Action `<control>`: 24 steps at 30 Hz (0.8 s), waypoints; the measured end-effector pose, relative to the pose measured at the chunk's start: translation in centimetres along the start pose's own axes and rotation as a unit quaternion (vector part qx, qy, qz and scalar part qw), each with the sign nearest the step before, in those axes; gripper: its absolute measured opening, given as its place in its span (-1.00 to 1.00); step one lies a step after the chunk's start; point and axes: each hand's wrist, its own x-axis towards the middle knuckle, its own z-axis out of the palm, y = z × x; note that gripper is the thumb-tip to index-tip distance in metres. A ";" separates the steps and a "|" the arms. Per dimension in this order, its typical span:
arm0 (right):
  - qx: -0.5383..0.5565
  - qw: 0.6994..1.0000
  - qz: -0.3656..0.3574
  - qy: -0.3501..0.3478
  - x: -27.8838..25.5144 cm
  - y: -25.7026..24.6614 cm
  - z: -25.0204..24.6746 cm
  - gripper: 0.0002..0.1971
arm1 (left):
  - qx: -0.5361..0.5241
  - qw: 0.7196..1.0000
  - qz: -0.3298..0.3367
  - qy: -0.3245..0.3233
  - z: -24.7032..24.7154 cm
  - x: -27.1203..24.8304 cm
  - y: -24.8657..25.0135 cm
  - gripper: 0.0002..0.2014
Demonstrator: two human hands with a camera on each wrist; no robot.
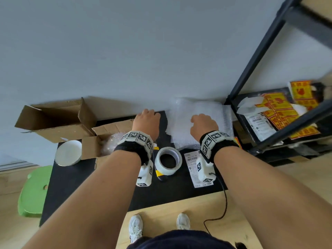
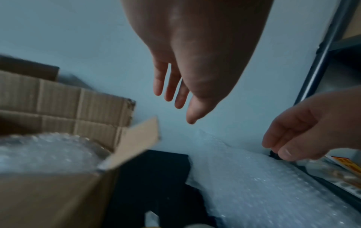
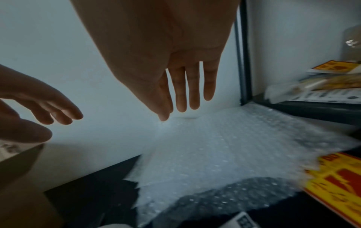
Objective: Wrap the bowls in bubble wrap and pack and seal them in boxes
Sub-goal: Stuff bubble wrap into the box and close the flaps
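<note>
A bubble wrap sheet [image 1: 195,121] lies flat at the back right of the black table [image 1: 75,180]. My right hand [image 1: 203,124] hovers over it with straight fingers [image 3: 192,92], holding nothing. My left hand [image 1: 147,121] hangs open over the table's far edge, between the sheet and a small open cardboard box [image 1: 111,130]. That box holds a bubble-wrapped bundle [image 2: 45,151]. A white bowl [image 1: 68,152] sits bare at the left of the box. The sheet [image 3: 215,154] has a ragged near edge.
A larger open cardboard box [image 1: 53,121] stands at the back left. A tape roll [image 1: 168,159], a yellow-black knife [image 1: 159,174] and a shipping label [image 1: 193,169] lie near my wrists. A black shelf [image 1: 269,112] with yellow stickers stands right; a green stool [image 1: 34,191] stands left.
</note>
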 end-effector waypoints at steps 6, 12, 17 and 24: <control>0.060 0.993 0.100 -0.007 0.7 6.7 1.7 -0.62 | -0.037 0.997 0.010 -0.068 3.2 2.5 6.3 -0.61; 0.119 0.963 0.236 -0.047 2.3 11.3 2.6 -0.48 | -0.022 0.985 0.072 -0.157 5.8 4.1 10.2 -0.48; 0.148 0.960 0.229 -0.066 3.2 12.4 3.3 -0.52 | -0.022 0.972 0.054 -0.227 6.1 4.5 11.3 -0.49; 0.150 0.970 0.188 -0.021 3.5 12.9 3.1 -0.74 | -0.044 0.969 0.036 -0.241 6.7 5.0 11.4 -0.49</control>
